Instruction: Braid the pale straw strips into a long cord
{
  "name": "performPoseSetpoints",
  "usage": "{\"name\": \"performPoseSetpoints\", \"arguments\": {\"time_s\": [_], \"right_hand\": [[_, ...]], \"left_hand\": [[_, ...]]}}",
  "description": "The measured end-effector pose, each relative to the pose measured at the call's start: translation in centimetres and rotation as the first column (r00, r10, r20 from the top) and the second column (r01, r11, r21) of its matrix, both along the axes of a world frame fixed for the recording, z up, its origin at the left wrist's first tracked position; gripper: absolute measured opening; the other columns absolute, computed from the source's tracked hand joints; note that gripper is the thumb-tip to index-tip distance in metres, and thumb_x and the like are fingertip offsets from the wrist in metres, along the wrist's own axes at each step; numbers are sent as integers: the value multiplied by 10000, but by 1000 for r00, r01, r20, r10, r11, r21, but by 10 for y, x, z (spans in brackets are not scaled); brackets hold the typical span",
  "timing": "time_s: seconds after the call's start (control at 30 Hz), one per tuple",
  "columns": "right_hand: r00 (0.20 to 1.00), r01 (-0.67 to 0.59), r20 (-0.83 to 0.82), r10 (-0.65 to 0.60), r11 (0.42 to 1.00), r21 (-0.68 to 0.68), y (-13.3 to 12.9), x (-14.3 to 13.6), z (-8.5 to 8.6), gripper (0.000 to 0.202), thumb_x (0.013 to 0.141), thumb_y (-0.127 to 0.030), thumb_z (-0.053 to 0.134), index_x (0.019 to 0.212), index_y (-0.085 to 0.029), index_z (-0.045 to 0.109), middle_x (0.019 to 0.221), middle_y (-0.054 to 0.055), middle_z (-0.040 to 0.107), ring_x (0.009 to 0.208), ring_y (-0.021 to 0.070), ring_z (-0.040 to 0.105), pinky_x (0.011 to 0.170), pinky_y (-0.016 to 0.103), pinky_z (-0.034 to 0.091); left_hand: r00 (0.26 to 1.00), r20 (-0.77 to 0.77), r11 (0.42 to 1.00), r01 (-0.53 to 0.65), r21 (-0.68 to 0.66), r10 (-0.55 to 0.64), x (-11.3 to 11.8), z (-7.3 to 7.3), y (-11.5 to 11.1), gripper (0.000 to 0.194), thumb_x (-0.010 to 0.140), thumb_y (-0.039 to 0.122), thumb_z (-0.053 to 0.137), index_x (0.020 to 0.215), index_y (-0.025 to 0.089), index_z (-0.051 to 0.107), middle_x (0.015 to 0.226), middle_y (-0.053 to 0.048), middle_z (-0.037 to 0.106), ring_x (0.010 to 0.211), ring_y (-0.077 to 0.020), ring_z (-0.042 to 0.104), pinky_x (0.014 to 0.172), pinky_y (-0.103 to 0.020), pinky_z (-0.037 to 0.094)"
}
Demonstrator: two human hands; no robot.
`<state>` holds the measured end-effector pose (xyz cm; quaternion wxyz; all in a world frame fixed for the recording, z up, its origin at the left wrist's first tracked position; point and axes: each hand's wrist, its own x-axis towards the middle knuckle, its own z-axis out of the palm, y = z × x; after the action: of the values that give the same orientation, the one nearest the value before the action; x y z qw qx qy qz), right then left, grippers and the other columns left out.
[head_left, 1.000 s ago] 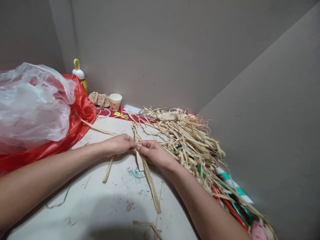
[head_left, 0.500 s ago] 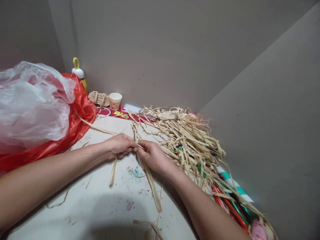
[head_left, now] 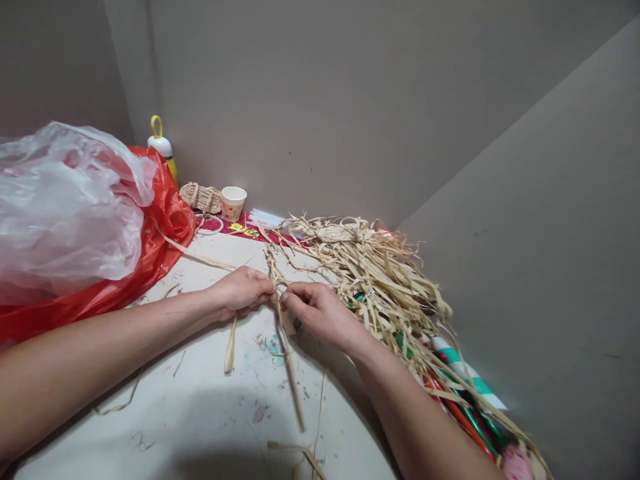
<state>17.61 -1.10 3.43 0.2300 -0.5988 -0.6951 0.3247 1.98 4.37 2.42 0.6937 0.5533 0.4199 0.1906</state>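
Note:
Near the middle of the white table, my left hand is closed on the lower end of a braid of dried straw. My right hand pinches at the same braid from the right, its thumb and forefinger pressed together by the strands. A long loose straw strand hangs from between the hands toward me. Another short strand sticks out below my left hand. The exact crossing of the strands is hidden by my fingers.
A big straw pile lies at the right, over striped and coloured tubes. Red and clear plastic bags fill the left. Behind stand a paper cup, woven straw piece and yellow-white bottle. The white table carries scraps.
My right hand has moved slightly right, away from my left. The long hanging strand has turned edge-on and shifted left. My left hand keeps its hold on the braid.

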Motion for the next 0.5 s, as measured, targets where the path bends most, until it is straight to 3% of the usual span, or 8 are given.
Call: {"name": "performPoseSetpoints", "arguments": {"time_s": [0.23,0.5], "right_hand": [[976,-26,217,5,995,96,-13,-16,-4,283,816,-239,403,540,-172,413,507,-27,403,485,88,322,473,229,205],[845,-47,534,-40,988,147,-26,-31,-1,289,824,-232,411,592,-167,570,575,53,592,482,111,369,511,281,173]], "left_hand": [[997,72,1000,21,-19,-20,0,-4,1,209,669,207,481,490,191,375,373,82,287,313,-40,166,316,-207,103],[995,89,998,48,-39,-44,0,-4,-2,283,695,261,537,495,191,350,389,82,293,313,-33,179,326,-211,94]]}}
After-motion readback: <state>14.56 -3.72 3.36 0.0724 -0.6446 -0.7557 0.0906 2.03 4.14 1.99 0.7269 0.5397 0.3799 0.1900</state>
